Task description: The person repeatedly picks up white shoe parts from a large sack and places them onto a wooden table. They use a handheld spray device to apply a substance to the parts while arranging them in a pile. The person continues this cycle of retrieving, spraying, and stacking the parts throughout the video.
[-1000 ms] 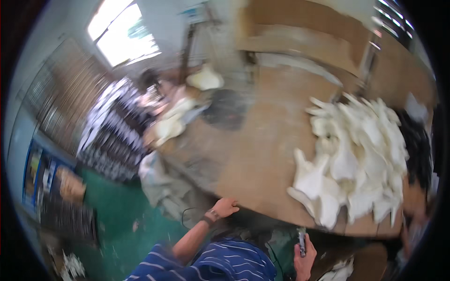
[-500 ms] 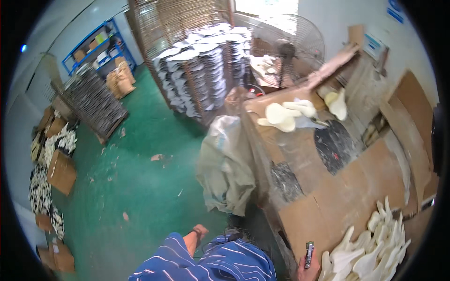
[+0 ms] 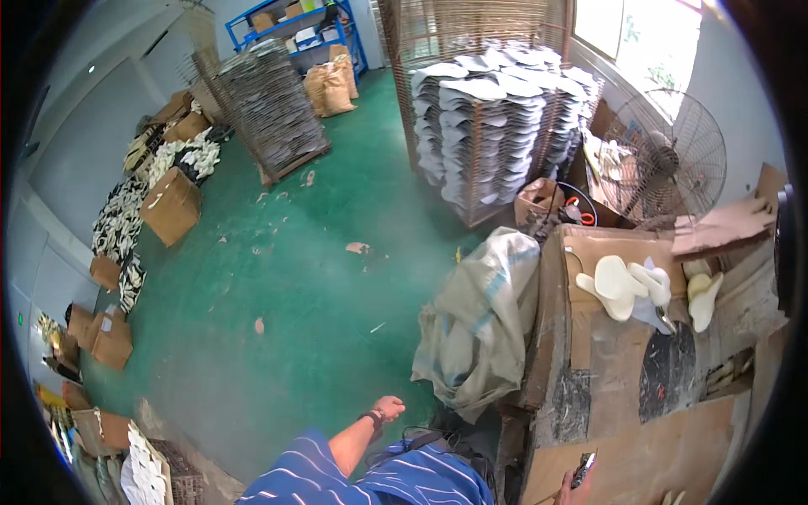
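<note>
My left hand [image 3: 390, 408] hangs at my side above the green floor [image 3: 278, 286], with a dark watch band at the wrist and nothing visible in it; its fingers look loosely curled. Only the top of my right hand [image 3: 574, 492] shows at the lower edge, closed around a small dark tool [image 3: 582, 470] held over the cardboard-covered table [image 3: 656, 421]. A blue striped sleeve [image 3: 370, 475] fills the bottom middle. Pale shoe-sole pieces [image 3: 627, 282] lie at the far end of the table.
A large grey sack [image 3: 480, 324] leans against the table's left side. Wire racks stacked with grey soles [image 3: 497, 118] stand behind, with a round floor fan [image 3: 669, 160] to their right. Another rack [image 3: 265, 109], cardboard boxes [image 3: 171, 204] and blue shelving [image 3: 295, 25] line the far left.
My view has swung left, away from the table and its white pile toward the floor and racks. My left hand left the table edge and now hangs at my side.
</note>
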Demonstrator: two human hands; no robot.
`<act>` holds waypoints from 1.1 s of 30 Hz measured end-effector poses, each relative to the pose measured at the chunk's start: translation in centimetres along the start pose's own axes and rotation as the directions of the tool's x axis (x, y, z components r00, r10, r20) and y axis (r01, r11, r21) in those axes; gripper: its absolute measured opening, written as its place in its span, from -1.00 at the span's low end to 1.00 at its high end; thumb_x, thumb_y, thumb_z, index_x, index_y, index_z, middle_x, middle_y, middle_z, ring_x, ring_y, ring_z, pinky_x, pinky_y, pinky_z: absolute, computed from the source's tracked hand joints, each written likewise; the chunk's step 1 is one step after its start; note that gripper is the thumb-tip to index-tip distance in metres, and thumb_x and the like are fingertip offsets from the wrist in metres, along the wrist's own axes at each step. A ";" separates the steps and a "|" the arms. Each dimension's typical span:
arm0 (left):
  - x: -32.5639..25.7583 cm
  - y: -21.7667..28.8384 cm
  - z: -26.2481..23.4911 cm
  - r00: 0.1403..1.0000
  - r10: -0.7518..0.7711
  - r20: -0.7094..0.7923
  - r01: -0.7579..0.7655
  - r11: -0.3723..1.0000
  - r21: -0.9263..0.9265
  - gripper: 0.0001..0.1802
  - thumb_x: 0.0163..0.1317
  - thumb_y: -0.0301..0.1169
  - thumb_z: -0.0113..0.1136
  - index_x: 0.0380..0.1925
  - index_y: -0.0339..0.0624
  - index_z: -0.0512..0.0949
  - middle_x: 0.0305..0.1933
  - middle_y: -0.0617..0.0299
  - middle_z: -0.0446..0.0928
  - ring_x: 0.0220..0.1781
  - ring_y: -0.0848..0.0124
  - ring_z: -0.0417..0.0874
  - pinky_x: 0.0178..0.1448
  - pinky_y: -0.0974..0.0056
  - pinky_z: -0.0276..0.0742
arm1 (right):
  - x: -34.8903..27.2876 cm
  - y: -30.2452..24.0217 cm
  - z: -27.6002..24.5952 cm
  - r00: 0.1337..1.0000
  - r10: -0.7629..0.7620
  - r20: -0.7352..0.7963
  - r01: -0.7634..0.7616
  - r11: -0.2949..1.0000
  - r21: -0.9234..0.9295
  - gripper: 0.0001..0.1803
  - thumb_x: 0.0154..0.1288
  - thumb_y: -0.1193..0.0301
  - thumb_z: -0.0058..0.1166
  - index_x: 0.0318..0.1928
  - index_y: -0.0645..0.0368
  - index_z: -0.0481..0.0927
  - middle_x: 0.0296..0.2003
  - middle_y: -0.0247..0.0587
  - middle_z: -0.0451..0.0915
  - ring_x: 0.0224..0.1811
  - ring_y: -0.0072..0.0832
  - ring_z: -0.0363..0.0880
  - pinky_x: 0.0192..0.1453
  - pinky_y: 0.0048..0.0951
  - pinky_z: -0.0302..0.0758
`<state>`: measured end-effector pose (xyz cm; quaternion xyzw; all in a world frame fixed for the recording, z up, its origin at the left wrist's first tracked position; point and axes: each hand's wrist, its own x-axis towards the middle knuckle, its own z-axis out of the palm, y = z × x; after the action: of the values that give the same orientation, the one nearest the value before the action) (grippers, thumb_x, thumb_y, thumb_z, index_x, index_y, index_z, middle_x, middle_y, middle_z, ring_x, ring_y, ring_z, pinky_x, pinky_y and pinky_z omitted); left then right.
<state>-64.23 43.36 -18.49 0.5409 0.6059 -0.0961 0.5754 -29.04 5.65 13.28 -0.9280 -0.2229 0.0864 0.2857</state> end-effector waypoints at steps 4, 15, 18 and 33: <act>-1.9 2.4 -1.4 0.998 -0.055 -0.029 0.052 0.995 -0.086 -0.47 0.26 -0.22 0.37 0.21 -0.14 0.59 -0.04 0.25 0.72 -0.20 0.48 0.74 -0.19 0.28 0.74 | 8.5 11.8 5.9 0.948 -0.119 -0.294 0.145 0.987 0.069 -0.46 0.32 0.36 0.17 0.23 0.42 0.52 -0.08 0.14 0.68 -0.16 -0.04 0.67 -0.02 -0.14 0.56; -0.1 -3.4 1.1 0.978 -0.192 -0.078 0.189 0.981 -0.045 -0.55 0.26 -0.19 0.36 0.14 -0.01 0.64 -0.07 0.28 0.72 -0.21 0.44 0.73 -0.16 0.17 0.73 | 27.7 22.1 8.6 0.840 -0.113 -0.530 -0.322 0.683 -0.656 -0.38 0.29 -0.08 0.11 -0.07 0.32 0.64 -0.21 0.10 0.71 -0.25 0.01 0.71 -0.18 0.03 0.59; -1.9 -5.8 2.4 0.995 -0.054 -0.080 0.055 0.998 0.010 -0.59 0.29 -0.19 0.34 0.12 0.01 0.65 -0.07 0.29 0.72 -0.18 0.43 0.74 -0.13 0.14 0.73 | 30.3 27.6 12.3 0.960 -0.024 -0.279 -0.205 0.619 -0.758 -0.37 0.28 -0.12 0.08 -0.13 0.28 0.67 -0.23 0.08 0.71 -0.23 0.01 0.71 -0.19 0.03 0.60; -8.1 3.7 4.8 0.925 -0.257 -0.281 0.157 0.930 -0.333 -0.50 0.32 -0.14 0.31 0.21 -0.03 0.58 -0.02 0.27 0.71 -0.15 0.44 0.72 -0.16 0.23 0.71 | 67.1 9.4 9.8 0.595 -0.790 -0.146 0.802 0.571 0.178 -0.72 0.40 0.38 0.18 -0.10 0.41 0.69 -0.25 -0.02 0.70 -0.33 -0.24 0.64 -0.24 -0.38 0.49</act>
<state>-60.60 36.88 -11.69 0.3864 0.7528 0.0264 0.5322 31.03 34.60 -2.35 -0.6917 -0.5974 -0.0498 0.4027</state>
